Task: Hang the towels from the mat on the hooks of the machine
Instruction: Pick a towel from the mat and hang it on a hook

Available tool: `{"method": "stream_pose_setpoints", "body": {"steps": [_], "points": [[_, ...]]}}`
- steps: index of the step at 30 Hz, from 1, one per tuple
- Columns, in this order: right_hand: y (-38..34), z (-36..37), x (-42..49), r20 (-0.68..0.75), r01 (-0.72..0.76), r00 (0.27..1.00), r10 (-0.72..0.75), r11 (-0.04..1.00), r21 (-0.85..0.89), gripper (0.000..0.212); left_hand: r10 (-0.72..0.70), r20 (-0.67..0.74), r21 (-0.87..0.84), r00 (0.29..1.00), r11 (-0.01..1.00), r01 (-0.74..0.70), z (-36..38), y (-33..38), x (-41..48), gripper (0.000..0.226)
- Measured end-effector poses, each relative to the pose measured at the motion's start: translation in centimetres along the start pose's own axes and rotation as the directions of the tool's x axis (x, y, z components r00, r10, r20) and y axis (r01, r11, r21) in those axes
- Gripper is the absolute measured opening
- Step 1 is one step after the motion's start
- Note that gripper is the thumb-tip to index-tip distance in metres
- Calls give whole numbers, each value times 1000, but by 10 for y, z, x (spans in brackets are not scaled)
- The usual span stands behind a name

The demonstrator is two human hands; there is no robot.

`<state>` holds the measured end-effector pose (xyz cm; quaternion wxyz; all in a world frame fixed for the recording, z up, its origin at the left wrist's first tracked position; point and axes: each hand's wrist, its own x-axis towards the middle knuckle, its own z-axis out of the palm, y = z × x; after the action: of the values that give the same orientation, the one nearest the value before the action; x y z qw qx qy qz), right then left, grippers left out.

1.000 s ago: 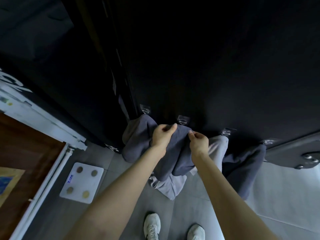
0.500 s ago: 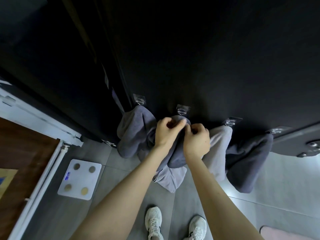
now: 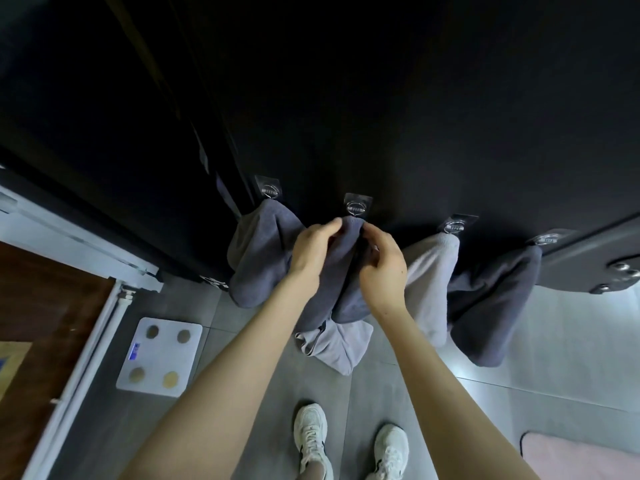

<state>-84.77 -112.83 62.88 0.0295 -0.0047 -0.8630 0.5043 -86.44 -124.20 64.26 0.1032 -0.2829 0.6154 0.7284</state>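
Fingers of the left hand (image 3: 311,252) and right hand (image 3: 379,268) pinch the top of a dark grey towel (image 3: 341,268) just under the second hook (image 3: 356,206) on the black machine (image 3: 415,116); other towels hang from neighbouring hooks.

Grey tiled floor (image 3: 398,386) — white scale (image 3: 160,356), pink mat (image 3: 581,457) lying on it.
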Motion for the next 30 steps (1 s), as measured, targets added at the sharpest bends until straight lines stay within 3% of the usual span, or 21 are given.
{"method": "stream_pose_setpoints", "body": {"steps": [5,11,14,17,20,23,30], "points": [[-3,-11,-11,-86,52,995,-58,997,-65,54,31,-101,101,994,995,-21,-10,-4,-10,20],[17,-31,-56,-136,120,983,-125,992,-47,48,115,-248,45,962,993,-107,-27,-24,-51,15],[49,-35,-96,-98,124,987,-129,991,-55,37,168,-362,21,917,985,-172,-38,-63,-76,13],[96,-29,-134,-12,31,999,-33,991,-131,34,169,-469,2,867,982,-190,-50,-118,-92,20],[154,-13,-162,139,-86,982,124,964,-253,27,91,-538,9,838,995,-102,-65,-190,-94,22],[213,11,-177,287,-138,919,269,904,-404,23,-54,-555,30,830,996,85,-81,-266,-83,10],[367,111,-175,381,-179,805,455,798,-575,33,-231,-455,186,860,920,346,-111,-449,14,26]]}}
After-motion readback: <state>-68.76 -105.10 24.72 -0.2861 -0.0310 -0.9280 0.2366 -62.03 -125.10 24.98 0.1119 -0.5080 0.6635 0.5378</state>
